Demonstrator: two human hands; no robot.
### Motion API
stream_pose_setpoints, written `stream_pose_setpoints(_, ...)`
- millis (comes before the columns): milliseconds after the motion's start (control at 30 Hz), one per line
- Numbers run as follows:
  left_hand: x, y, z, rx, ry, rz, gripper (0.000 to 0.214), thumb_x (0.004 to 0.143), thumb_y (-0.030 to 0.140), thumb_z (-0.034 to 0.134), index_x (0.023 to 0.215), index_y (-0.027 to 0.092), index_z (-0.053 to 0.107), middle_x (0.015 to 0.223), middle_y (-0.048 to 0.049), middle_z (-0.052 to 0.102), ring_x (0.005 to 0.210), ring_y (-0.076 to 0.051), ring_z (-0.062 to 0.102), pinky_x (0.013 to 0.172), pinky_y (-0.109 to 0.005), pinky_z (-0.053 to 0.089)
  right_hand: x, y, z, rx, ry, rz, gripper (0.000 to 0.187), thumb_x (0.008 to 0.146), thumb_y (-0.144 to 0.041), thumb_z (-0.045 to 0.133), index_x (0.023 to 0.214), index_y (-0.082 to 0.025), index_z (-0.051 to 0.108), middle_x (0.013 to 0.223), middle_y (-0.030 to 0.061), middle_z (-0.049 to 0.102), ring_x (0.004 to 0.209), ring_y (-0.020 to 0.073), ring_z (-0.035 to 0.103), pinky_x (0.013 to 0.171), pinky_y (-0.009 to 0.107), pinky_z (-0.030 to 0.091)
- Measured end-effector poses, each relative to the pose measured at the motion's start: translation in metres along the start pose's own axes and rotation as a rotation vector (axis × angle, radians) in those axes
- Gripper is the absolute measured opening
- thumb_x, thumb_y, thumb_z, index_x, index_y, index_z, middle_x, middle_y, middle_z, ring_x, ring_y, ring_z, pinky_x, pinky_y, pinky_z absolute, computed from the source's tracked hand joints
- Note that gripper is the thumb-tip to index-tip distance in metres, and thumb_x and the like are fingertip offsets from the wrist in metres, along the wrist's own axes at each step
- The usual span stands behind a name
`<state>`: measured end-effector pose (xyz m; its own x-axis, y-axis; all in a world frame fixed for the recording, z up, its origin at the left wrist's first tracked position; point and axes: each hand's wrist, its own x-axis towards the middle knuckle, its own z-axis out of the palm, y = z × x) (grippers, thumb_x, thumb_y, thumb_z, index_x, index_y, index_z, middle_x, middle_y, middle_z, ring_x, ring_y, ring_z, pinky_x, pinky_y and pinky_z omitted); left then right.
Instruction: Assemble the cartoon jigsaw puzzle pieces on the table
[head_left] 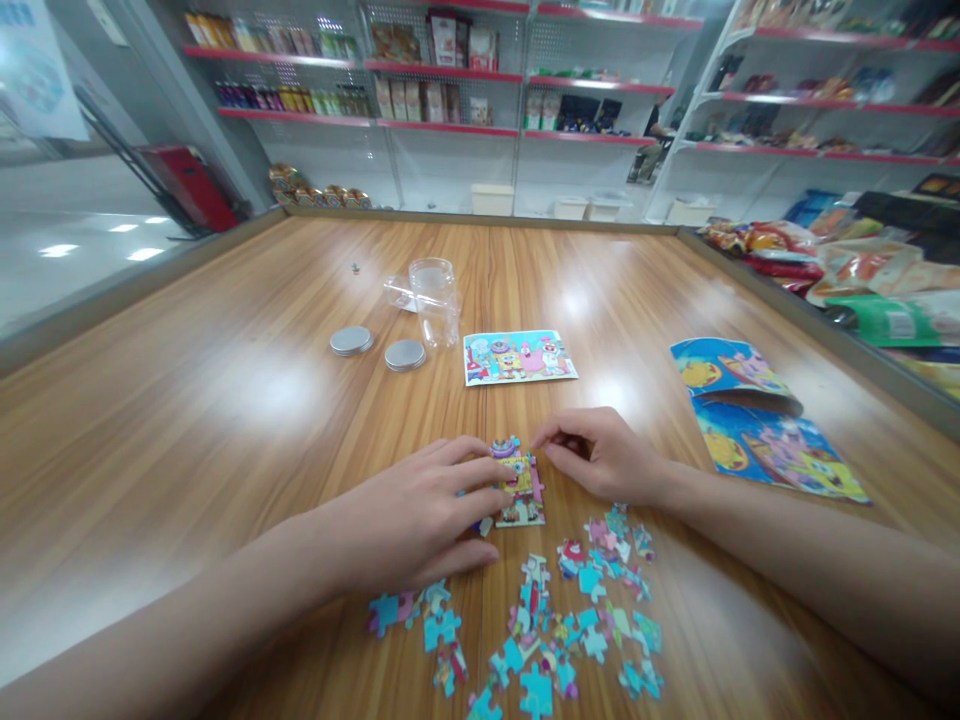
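A small joined patch of jigsaw puzzle point(519, 492) with a yellow cartoon face lies on the wooden table. My left hand point(431, 505) rests over its left side, fingers stretched out and apart, the middle ones touching the patch and hiding part of it. At the patch's upper right edge is my right hand point(604, 455), with index finger and thumb brought close together and the other fingers curled. Whether a piece is between those fingertips I cannot make out. Loose puzzle pieces point(536, 690), mostly light blue, are scattered nearer to me, below both hands.
Beyond the hands lies a picture card point(521, 358) with cartoon figures. Clear plastic jars point(436, 300) and two round metal lids point(405, 355) are left of it. A folded blue printed sheet point(787, 445) lies at right. Packaged goods point(885, 320) line the right edge; stocked shelves point(442, 72) stand behind.
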<state>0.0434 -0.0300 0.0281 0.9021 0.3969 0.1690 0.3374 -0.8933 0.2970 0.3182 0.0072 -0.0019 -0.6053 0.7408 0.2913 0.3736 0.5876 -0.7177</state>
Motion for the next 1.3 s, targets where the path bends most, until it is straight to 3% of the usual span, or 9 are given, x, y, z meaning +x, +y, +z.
stream_pose_setpoints(333, -0.0007, 0.0005, -0.0002, -0.001, -0.010, 0.001, 0.041, 0.098, 0.030, 0.062, 0.137, 0.019, 0.057, 0.141, -0.0102, 0.061, 0.130, -0.031, 0.052, 0.108, -0.052, 0.049, -0.0005, -0.0032, -0.0041, -0.002, -0.089, -0.183, 0.014, 0.088, -0.014, 0.061, 0.095, -0.015, 0.072, 0.067, -0.0017, 0.060, 0.056, 0.0084, 0.051, 0.056, 0.021, 0.040)
stream_pose_setpoints(467, -0.0016, 0.0009, -0.0011, -0.002, -0.002, -0.005, 0.042, 0.098, 0.028, 0.063, 0.138, 0.019, 0.057, 0.138, -0.0107, 0.062, 0.128, -0.030, 0.053, 0.107, -0.051, 0.050, 0.0003, -0.0020, -0.0083, 0.059, -0.313, -0.352, 0.013, 0.089, -0.027, 0.065, 0.090, -0.016, 0.071, 0.063, -0.0039, 0.052, 0.062, 0.0110, 0.051, 0.068, 0.028, 0.040)
stream_pose_setpoints(600, -0.0016, 0.0007, -0.0016, 0.005, -0.025, -0.008, 0.038, 0.100, 0.029, 0.059, 0.137, 0.019, 0.058, 0.139, -0.0099, 0.061, 0.129, -0.031, 0.052, 0.108, -0.052, 0.050, 0.0032, 0.0023, -0.0074, 0.086, -0.500, -0.433, 0.036, 0.085, -0.051, 0.074, 0.077, -0.017, 0.066, 0.062, -0.0049, 0.050, 0.064, 0.0120, 0.050, 0.071, 0.031, 0.034)
stream_pose_setpoints(833, -0.0015, 0.0011, -0.0037, 0.036, -0.046, -0.046, 0.035, 0.100, 0.029, 0.057, 0.134, 0.022, 0.060, 0.142, -0.0127, 0.054, 0.127, -0.031, 0.053, 0.106, -0.053, 0.051, 0.0041, 0.0019, -0.0051, 0.060, -0.496, -0.428, 0.034, 0.083, -0.050, 0.080, 0.079, -0.018, 0.068, 0.067, -0.0039, 0.060, 0.070, 0.0126, 0.055, 0.073, 0.030, 0.031)
stream_pose_setpoints(1300, -0.0020, -0.0002, -0.0010, 0.031, -0.046, -0.059, 0.032, 0.101, 0.031, 0.055, 0.131, 0.021, 0.062, 0.138, -0.0136, 0.054, 0.123, -0.031, 0.054, 0.105, -0.053, 0.050, 0.0035, -0.0044, -0.0084, 0.027, -0.504, -0.388, 0.018, 0.091, -0.035, 0.071, 0.085, -0.018, 0.069, 0.067, -0.0024, 0.058, 0.072, 0.0144, 0.055, 0.076, 0.031, 0.034)
